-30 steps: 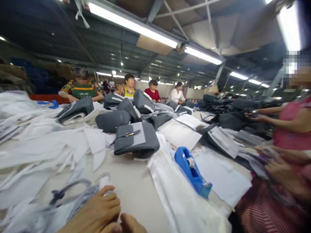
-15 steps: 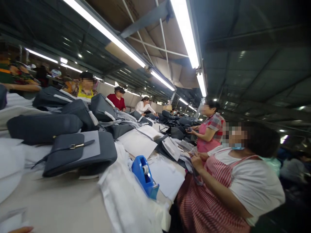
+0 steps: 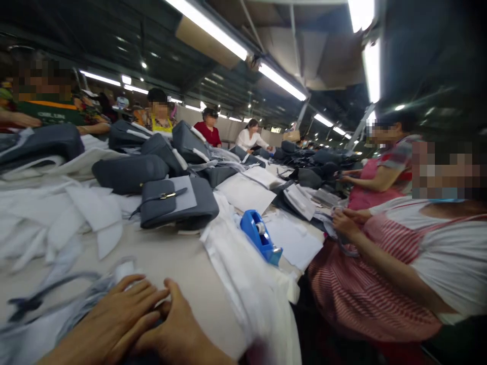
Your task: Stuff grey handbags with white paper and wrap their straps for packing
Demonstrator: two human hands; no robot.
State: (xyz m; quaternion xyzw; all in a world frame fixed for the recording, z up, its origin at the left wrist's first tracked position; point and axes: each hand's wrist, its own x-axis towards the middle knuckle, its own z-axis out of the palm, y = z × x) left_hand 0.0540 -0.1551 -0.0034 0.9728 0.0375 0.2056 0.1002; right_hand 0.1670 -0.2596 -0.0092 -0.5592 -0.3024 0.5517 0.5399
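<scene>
Both my hands are low in the view, close together over a dark blue-grey piece [image 3: 142, 358], which they mostly hide. My left hand [image 3: 114, 317] lies across it, fingers stretched out and angled to the right. My right hand [image 3: 177, 324] meets it from the other side, thumb raised and fingers bent around the dark piece. Whether this is a bag I cannot tell. Left of my left hand lie a dark strap [image 3: 28, 304] and crumpled clear plastic [image 3: 81, 299], both blurred. Farther up the table sits a dark blue-grey bag [image 3: 203, 203] with a gold buckle.
A blue tape dispenser [image 3: 254, 233] stands right of centre, beside white wrapping sheets [image 3: 236, 268]. More dark bags [image 3: 129, 170] and white paper pieces [image 3: 91, 213] pile up behind. A co-worker in a red striped apron [image 3: 369, 284] is close on the right; others line the table's far side.
The view has swung left and down, so the bags and dispenser sit farther right. Both my hands now show, where only a fingertip appeared at the lower left.
</scene>
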